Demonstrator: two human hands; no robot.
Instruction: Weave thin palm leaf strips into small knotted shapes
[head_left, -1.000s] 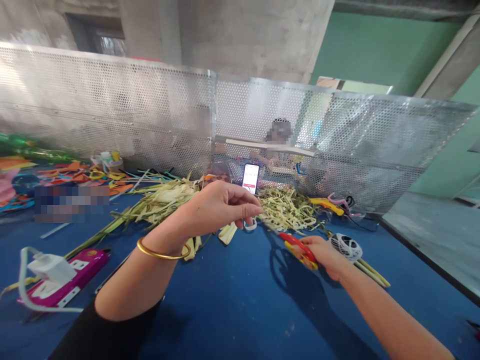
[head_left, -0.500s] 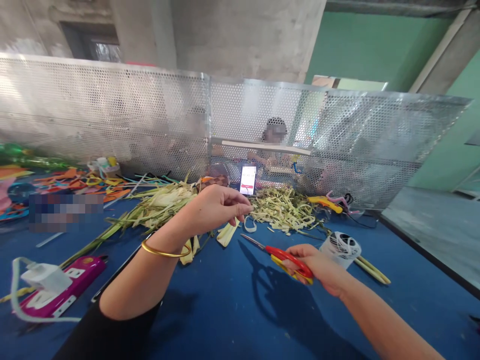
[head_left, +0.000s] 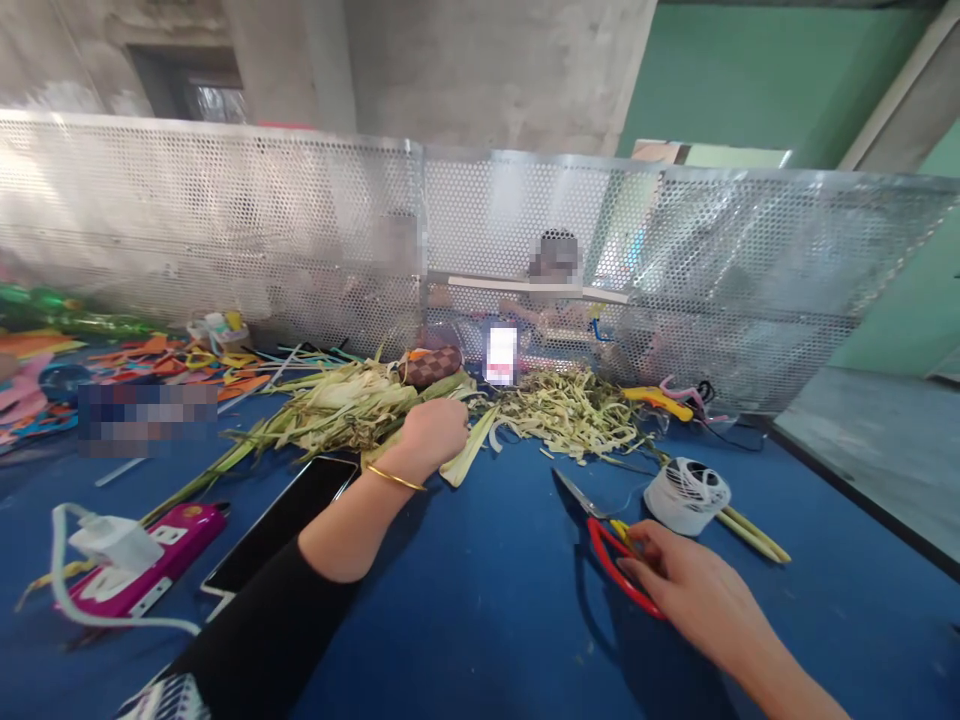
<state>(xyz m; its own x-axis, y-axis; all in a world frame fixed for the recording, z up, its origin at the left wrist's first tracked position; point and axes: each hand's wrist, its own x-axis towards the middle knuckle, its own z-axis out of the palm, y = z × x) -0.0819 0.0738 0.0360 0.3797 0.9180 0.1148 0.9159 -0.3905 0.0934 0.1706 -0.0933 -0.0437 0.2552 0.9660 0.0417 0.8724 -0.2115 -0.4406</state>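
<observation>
Here's the left hand [head_left: 436,435], fingers curled down among the long pale leaves [head_left: 330,405], though whether it's gripping one I can't tell. The right hand [head_left: 686,585] is closed around the handles of the scissors [head_left: 598,527], blades pointing away from it, touching no leaf. Ahead and right of the left hand, narrow strips [head_left: 566,415] lie heaped, apparently done; on its other side, plenty of leaf looks uncut.

Scissors [head_left: 598,521]: shiny mtl, smooth plstc
</observation>
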